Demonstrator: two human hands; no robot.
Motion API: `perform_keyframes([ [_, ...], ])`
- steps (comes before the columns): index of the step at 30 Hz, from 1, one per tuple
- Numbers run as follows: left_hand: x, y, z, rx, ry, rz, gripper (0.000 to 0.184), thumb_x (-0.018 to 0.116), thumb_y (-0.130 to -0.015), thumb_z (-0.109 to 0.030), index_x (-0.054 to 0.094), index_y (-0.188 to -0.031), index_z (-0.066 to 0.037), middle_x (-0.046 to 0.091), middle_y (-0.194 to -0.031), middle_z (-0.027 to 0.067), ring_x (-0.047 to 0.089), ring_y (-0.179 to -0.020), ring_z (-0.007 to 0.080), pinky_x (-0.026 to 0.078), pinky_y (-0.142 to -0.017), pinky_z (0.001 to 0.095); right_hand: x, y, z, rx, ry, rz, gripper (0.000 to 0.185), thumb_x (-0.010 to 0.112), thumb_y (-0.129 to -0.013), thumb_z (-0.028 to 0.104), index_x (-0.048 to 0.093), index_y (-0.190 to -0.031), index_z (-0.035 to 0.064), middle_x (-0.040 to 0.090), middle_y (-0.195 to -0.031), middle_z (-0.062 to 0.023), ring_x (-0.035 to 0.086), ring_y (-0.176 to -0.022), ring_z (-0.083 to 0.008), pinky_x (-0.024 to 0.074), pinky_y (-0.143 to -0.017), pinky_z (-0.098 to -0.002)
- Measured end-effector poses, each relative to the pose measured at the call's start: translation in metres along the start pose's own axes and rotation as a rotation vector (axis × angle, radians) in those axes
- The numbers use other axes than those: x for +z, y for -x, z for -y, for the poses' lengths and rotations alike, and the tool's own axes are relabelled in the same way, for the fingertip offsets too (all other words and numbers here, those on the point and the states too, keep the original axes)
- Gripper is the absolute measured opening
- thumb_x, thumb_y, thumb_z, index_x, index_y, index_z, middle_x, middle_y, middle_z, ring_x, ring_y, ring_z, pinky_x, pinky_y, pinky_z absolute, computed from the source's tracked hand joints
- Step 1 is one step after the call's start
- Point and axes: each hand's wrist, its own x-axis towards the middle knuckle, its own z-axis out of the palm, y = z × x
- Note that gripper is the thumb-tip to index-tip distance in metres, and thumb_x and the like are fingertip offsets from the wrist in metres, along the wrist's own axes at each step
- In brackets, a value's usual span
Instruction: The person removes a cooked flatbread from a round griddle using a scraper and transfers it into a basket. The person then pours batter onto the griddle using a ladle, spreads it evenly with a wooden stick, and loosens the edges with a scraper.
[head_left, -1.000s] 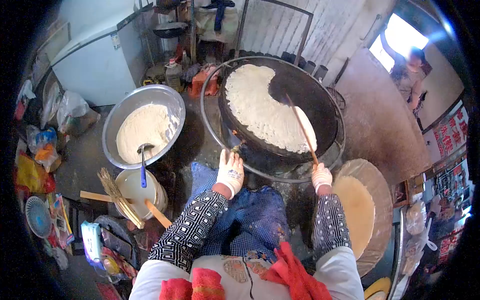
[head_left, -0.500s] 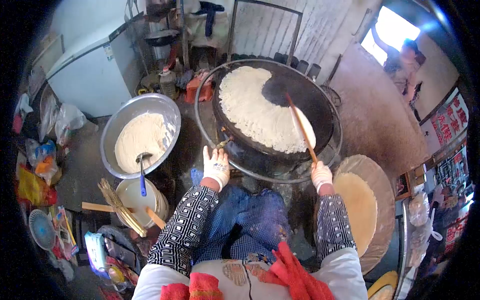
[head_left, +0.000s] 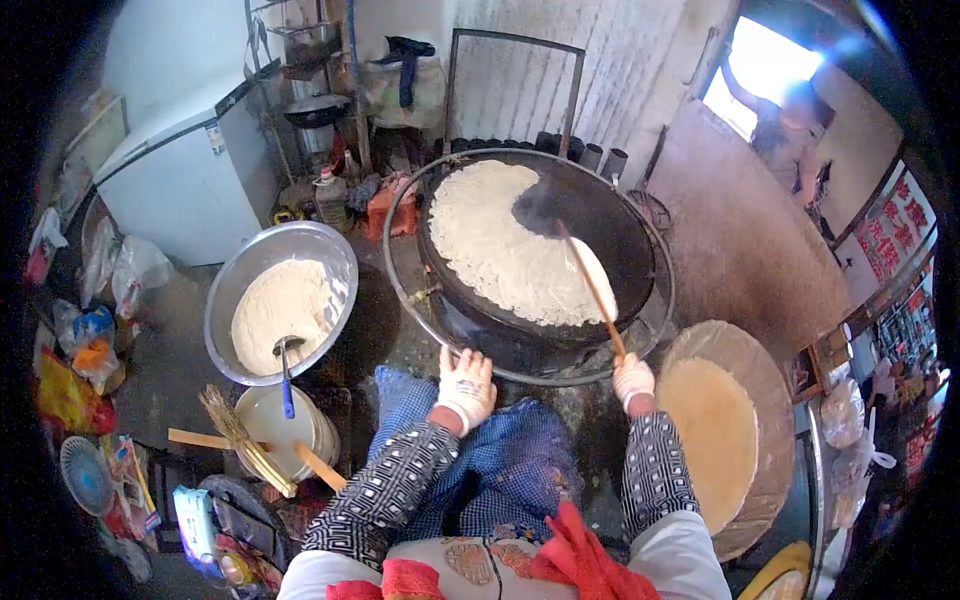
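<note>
A round black griddle (head_left: 625, 235) stands in front of me with a metal ring (head_left: 392, 265) around it. Pale batter (head_left: 490, 240) covers its left and front parts, while dark surface shows at the back and right. My right hand (head_left: 633, 380), in a whitish glove, is closed around the near end of a long wooden spreader (head_left: 598, 295), whose far part lies over the batter's right edge. My left hand (head_left: 466, 388), also gloved, rests its outstretched fingers at the front of the ring. To the left, a metal basin (head_left: 345, 285) holds more batter and a blue-handled ladle (head_left: 287, 385).
A white bucket (head_left: 327, 430) with a straw brush (head_left: 235, 425) and wooden pieces stands front left. A finished flat round (head_left: 705, 430) lies on a covered round stand (head_left: 770, 470) at right. Beyond, a person (head_left: 795, 140) is near the bright window. A white freezer (head_left: 180, 190) stands back left.
My left hand has slid rightward along the front of the ring. My right hand still holds the spreader in nearly the same place. The whole view has shifted slightly.
</note>
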Motion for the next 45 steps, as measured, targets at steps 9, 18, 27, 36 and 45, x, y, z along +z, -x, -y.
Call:
perform_keyframes([
  [9, 0.054, 0.002, 0.028, 0.043, -0.196, -0.115, 0.056, 0.05, -0.088, -0.028, 0.047, -0.135, 0.002, 0.043, -0.145, 0.0179, 0.035, -0.139, 0.034, 0.007, -0.113, 0.0667, -0.007, 0.017, 0.027, -0.093, -0.035, 0.086, 0.035, 0.046, -0.097, 0.035, 0.058, -0.088, 0.0027, 0.066, -0.08, -0.0249, 0.065, -0.08, -0.0433, 0.0499, -0.073, -0.054],
  [18, 0.016, -0.004, 0.066, -0.011, -0.129, -0.067, 0.057, 0.055, -0.085, -0.033, 0.051, -0.133, -0.001, 0.046, -0.143, 0.0155, 0.037, -0.137, 0.0315, 0.005, -0.114, 0.0644, 0.008, -0.019, 0.028, -0.112, -0.128, 0.129, 0.036, 0.047, -0.096, 0.035, 0.058, -0.102, 0.0016, 0.068, -0.08, -0.0239, 0.068, -0.078, -0.0382, 0.0533, -0.071, -0.0513],
  [27, 0.006, -0.016, 0.089, -0.093, -0.129, 0.035, 0.06, 0.052, -0.086, -0.035, 0.051, -0.134, 0.001, 0.043, -0.146, 0.0172, 0.035, -0.139, 0.0334, 0.001, -0.114, 0.0656, -0.017, -0.016, 0.042, -0.051, -0.001, 0.071, 0.034, 0.048, -0.096, 0.035, 0.059, -0.097, 0.0029, 0.069, -0.083, -0.0226, 0.067, -0.079, -0.0389, 0.0519, -0.074, -0.0503],
  [36, 0.012, -0.019, 0.099, -0.222, -0.144, 0.092, 0.056, 0.044, -0.09, -0.028, 0.044, -0.142, -0.005, 0.037, -0.153, 0.0113, 0.031, -0.142, 0.03, -0.002, -0.113, 0.0671, -0.021, -0.011, 0.024, -0.011, 0.004, 0.125, 0.039, 0.042, -0.098, 0.039, 0.058, -0.098, 0.0033, 0.068, -0.087, -0.0238, 0.067, -0.082, -0.0406, 0.0517, -0.075, -0.0511],
  [45, -0.017, -0.007, 0.029, -0.063, 0.028, -0.038, 0.059, 0.057, -0.085, -0.033, 0.048, -0.136, -0.005, 0.042, -0.146, 0.0146, 0.034, -0.138, 0.0315, 0.009, -0.112, 0.0662, -0.023, -0.002, 0.023, -0.029, -0.002, 0.104, 0.036, 0.047, -0.096, 0.038, 0.056, -0.095, 0.0029, 0.069, -0.086, -0.0229, 0.068, -0.081, -0.0391, 0.0538, -0.072, -0.0499],
])
